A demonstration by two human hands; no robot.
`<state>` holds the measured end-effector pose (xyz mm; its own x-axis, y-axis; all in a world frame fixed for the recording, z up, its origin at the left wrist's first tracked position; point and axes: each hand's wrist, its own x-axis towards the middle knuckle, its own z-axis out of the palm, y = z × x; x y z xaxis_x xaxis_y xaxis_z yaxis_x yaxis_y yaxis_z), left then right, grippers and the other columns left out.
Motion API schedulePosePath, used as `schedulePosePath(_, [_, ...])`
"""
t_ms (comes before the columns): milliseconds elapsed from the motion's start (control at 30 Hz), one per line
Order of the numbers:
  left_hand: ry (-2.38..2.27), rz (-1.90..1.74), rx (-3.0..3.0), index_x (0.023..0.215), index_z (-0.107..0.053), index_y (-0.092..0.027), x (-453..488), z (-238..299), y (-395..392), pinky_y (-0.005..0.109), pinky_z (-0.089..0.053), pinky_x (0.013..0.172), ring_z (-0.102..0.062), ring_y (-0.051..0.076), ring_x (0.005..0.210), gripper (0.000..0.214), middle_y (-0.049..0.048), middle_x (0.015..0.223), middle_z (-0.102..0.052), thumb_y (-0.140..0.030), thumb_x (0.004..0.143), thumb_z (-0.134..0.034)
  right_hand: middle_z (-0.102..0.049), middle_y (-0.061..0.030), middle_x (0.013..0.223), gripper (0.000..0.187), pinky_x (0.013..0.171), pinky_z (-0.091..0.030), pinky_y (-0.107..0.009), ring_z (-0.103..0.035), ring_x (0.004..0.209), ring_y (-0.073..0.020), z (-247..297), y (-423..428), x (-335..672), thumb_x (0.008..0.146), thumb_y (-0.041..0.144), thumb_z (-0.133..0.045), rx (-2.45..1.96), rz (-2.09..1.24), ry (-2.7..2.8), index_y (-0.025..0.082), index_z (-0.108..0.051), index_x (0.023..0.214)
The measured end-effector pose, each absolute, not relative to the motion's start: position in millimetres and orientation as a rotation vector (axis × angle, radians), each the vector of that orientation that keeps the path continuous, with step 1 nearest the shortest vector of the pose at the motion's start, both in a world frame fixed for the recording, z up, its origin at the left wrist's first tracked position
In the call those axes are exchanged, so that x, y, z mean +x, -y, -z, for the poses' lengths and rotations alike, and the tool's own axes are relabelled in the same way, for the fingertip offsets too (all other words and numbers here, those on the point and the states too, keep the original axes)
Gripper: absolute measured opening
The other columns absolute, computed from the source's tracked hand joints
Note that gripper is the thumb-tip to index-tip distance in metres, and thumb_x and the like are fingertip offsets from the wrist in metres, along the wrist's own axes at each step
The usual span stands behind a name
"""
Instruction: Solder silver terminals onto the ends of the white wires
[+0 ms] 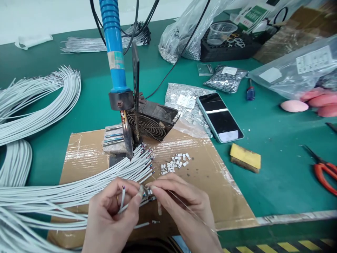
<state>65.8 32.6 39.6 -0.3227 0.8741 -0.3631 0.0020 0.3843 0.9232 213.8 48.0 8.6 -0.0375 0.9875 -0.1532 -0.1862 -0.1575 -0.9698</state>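
My left hand is closed, with a white cable looped through its fingers, its stripped end pointing up. Thumb and index finger pinch at a small metal-and-white connector, partly hidden by the fingertips. My right hand pinches the same connector from the other side. A thin solder-like wire runs through the right fingers. Just beyond lies a bundle of white cables with stripped ends. Over those ends hangs the dark tip of a blue-handled soldering iron.
A cardboard sheet lies under the work, bearing loose small connectors. Behind stands a black fan. To the right are a phone, a yellow sponge and red-handled scissors. Coiled cables lie left.
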Motion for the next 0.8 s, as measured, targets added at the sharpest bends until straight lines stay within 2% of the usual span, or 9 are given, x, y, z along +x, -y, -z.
schedulePosePath(167, [-1.658, -1.102, 0.818, 0.063, -0.072, -0.021, 67.0, -40.4, -33.1, 0.018, -0.053, 0.058, -0.067, 0.014, 0.063, 0.010, 0.0022, 0.074, -0.076, -0.018, 0.068, -0.080, -0.073, -0.0016, 0.077, 0.019, 0.060, -0.055, -0.022, -0.062, 0.062, -0.0130, -4.9, -48.8, 214.0, 0.090, 0.018, -0.078, -1.142, -1.395, 1.127, 0.032, -0.090, 0.097])
schedulePosePath(367, [-1.638, -1.116, 0.810, 0.062, -0.072, -0.022, 68.4, -38.2, -33.3, 0.015, -0.052, 0.059, -0.067, 0.012, 0.063, 0.012, -0.0002, 0.071, -0.073, -0.015, 0.068, -0.079, -0.074, -0.0007, 0.077, 0.025, 0.055, -0.051, -0.020, -0.060, 0.060, -0.0115, -2.8, -50.7, 214.4, 0.090, 0.015, -0.078, -1.090, -1.352, 1.193, 0.035, -0.090, 0.100])
schedulePosePath(633, [-1.651, -1.104, 0.805, 0.062, -0.071, -0.021, 68.5, -38.8, -33.5, 0.017, -0.055, 0.059, -0.069, 0.014, 0.064, 0.011, 0.0015, 0.072, -0.074, -0.016, 0.067, -0.080, -0.074, -0.0033, 0.078, 0.021, 0.055, -0.055, -0.022, -0.061, 0.059, -0.0131, -11.3, -52.8, 215.5, 0.088, 0.018, -0.079, -1.157, -1.395, 1.173, 0.033, -0.091, 0.097])
schedulePosePath(800, [-1.642, -1.108, 0.760, 0.061, -0.071, -0.021, 70.5, -38.7, -33.3, 0.013, -0.053, 0.058, -0.067, 0.011, 0.062, 0.012, 0.0001, 0.074, -0.074, -0.015, 0.066, -0.080, -0.073, -0.0026, 0.079, 0.025, 0.056, -0.056, -0.021, -0.063, 0.061, -0.0131, -7.7, -52.4, 217.6, 0.089, 0.015, -0.077, -1.136, -1.353, 1.227, 0.033, -0.090, 0.100])
